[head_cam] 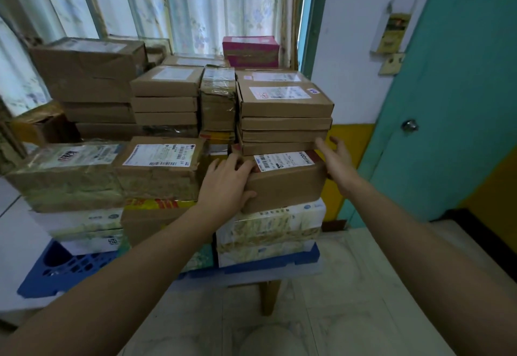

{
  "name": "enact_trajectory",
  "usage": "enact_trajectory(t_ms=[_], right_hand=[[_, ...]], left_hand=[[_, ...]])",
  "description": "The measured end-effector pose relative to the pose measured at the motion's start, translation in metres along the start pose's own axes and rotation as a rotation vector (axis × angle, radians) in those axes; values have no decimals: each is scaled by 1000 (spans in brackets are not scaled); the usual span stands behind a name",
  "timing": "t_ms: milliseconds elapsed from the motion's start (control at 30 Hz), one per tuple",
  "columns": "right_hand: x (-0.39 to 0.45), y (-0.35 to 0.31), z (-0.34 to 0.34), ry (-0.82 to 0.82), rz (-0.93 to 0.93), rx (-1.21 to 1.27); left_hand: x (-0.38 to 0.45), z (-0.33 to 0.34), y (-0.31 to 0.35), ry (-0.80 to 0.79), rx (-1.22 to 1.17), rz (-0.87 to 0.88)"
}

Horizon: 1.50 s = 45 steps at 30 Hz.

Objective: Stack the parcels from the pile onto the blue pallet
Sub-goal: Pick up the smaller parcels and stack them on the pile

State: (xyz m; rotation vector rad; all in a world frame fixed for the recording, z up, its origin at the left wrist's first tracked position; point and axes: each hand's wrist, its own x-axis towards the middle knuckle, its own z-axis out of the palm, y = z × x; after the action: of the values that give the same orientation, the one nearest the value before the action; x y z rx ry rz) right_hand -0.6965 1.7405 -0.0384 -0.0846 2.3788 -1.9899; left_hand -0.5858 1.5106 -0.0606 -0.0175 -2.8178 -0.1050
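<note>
Left hand: your left hand lies flat against the left end of the brown parcel, fingers straight over its top edge, thumb along the front face; pressing, not curled round it.
Right hand: your right hand is at the parcel's right end, fingers spread and relaxed, the tips up by the thin boxes above; whether the palm touches the cardboard, I cannot tell.
Parcel: it sits at the front right of the stack, on a white and yellow wrapped carton, with a white shipping label on top.
Above it: the thin boxes are stacked flat, partly over the parcel's rear.
Pallet: the blue pallet carries the whole stack; its left corner is bare.
Neighbours: a taped labelled box stands just to the left of your left hand.
Behind: a pink box tops the back row, near the curtain.
Right: a teal door.
</note>
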Motion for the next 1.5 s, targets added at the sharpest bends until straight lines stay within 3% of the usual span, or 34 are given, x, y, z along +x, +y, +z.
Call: enact_trajectory(t_ms=[233,333,400,467,567,867,1100,1200,1300,1500], right_hand=[[-15,28,8,-37,-3,-114],[-21,23,11,40,-39,-184],[-31,16,12,234,-247,-338],[-43,4,18,352,-592,-476],[-50,-29,46,245,-842,-552],[-46,-144,215,-192,-964,-601],[-9,-207,361,-165,-1029,-923],[21,-220,409,-168,-970,-1109],[45,-227,427,-204,-886,-1291],[45,-224,437,-154,-868,-1296]], left_hand=[[-2,2,-3,-42,-213,-25],[-2,-4,-5,-52,-210,13],[-5,-18,-9,-20,-173,57],[-10,-41,-21,62,-164,70],[-21,-80,-58,159,-191,17],[-59,-153,-233,361,-188,-283],[-46,-140,-383,345,-317,-435],[-32,-129,-441,339,-358,-518],[-26,-108,-489,224,-624,-574],[-21,-67,-528,-57,-1167,-591]])
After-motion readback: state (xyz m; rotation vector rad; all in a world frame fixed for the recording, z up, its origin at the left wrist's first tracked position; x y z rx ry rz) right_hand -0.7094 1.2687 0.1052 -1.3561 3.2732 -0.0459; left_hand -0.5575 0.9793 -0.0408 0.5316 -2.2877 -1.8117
